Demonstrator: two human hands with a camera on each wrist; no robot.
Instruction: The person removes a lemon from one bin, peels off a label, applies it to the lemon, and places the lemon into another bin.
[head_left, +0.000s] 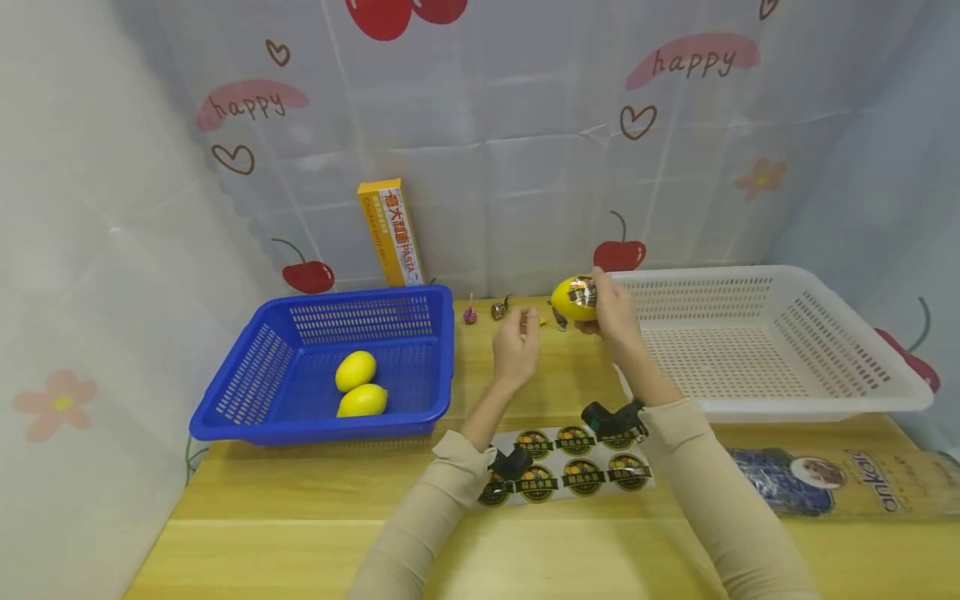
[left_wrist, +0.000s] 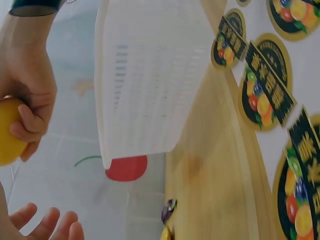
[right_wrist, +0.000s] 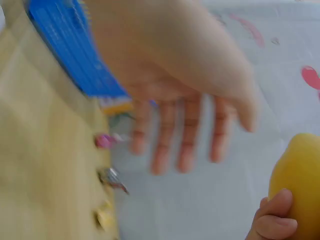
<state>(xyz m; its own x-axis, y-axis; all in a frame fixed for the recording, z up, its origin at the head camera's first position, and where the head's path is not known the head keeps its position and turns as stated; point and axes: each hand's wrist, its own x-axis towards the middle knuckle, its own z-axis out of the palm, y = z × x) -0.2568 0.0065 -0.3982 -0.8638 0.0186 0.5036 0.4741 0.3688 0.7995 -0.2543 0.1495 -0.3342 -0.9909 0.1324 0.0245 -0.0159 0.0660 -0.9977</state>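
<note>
A yellow lemon (head_left: 566, 300) with a dark, shiny round sticker (head_left: 582, 292) on its side is held up by my right hand (head_left: 617, 315), whose fingers curl round it. To its left, apart from the lemon, is my left hand (head_left: 516, 346). The right wrist view shows that left hand (right_wrist: 182, 107) with loosely extended fingers and nothing in them. Two more lemons (head_left: 356, 371) lie in the blue basket (head_left: 322, 427). Beneath my forearms a white sheet of round fruit stickers (head_left: 582, 477) lies on the wooden table, partly covered by the black wrist gear.
A white basket (head_left: 780, 406) stands at the right. Small wrapped candies (head_left: 470, 315) line the table's back edge. An upright yellow pasta box (head_left: 392, 233) is behind the blue basket. A plastic-wrapped package (head_left: 855, 483) lies at the front right.
</note>
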